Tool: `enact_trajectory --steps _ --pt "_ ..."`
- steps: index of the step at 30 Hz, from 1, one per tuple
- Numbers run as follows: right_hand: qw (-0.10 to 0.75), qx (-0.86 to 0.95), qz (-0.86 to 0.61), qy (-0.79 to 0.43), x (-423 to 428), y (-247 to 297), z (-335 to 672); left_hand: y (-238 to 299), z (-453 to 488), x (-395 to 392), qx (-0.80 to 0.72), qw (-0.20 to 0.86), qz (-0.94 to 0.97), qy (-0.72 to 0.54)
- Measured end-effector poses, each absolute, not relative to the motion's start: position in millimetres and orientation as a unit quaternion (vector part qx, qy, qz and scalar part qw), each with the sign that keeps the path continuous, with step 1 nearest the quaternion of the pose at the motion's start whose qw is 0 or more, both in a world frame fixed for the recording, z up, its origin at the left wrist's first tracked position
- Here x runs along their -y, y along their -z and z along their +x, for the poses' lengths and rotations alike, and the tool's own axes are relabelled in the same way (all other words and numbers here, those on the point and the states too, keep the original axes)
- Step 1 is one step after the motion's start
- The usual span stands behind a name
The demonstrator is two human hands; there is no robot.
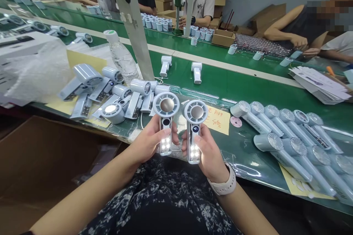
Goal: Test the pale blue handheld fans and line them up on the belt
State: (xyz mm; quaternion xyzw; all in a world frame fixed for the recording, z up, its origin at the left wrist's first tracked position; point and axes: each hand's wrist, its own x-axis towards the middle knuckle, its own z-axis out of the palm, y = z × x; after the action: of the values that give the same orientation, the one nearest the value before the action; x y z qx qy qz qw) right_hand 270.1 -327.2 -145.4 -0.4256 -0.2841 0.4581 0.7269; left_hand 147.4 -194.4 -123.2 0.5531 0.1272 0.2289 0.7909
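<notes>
My left hand (150, 140) grips a pale blue handheld fan (166, 117) upright, with its round head up and a cluster of white lights glowing low on the handle. My right hand (210, 150) holds a matching fan (195, 125) beside it, and a small round display on its handle shows a lit number. The two fan heads nearly touch. My fingers wrap the handles and hide part of them. Just beyond my hands, several more pale blue fans (110, 93) lie in a loose heap on the bench, and further fans (289, 136) lie in rows to the right.
A green conveyor belt (220, 77) runs across the view, with several fans and small cups on it. A water bottle (121, 57) and a white bag (33, 69) stand at the left. Co-workers sit along the far side among cardboard boxes (223, 38). A stack of papers (320, 84) lies at the right.
</notes>
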Motion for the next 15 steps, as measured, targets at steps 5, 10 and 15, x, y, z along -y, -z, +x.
enact_trajectory --steps 5,10,15 --pt "0.726 0.285 -0.404 -0.478 330.8 150.8 272.3 126.8 147.3 194.0 -0.160 0.794 0.533 -0.246" --pt "0.722 0.302 -0.391 -0.485 334.5 151.8 272.2 128.2 148.7 197.3 -0.166 0.799 0.537 -0.215" --pt "0.717 0.291 -0.398 -0.492 337.2 143.7 270.4 128.1 150.6 196.3 -0.177 0.821 0.505 -0.198"
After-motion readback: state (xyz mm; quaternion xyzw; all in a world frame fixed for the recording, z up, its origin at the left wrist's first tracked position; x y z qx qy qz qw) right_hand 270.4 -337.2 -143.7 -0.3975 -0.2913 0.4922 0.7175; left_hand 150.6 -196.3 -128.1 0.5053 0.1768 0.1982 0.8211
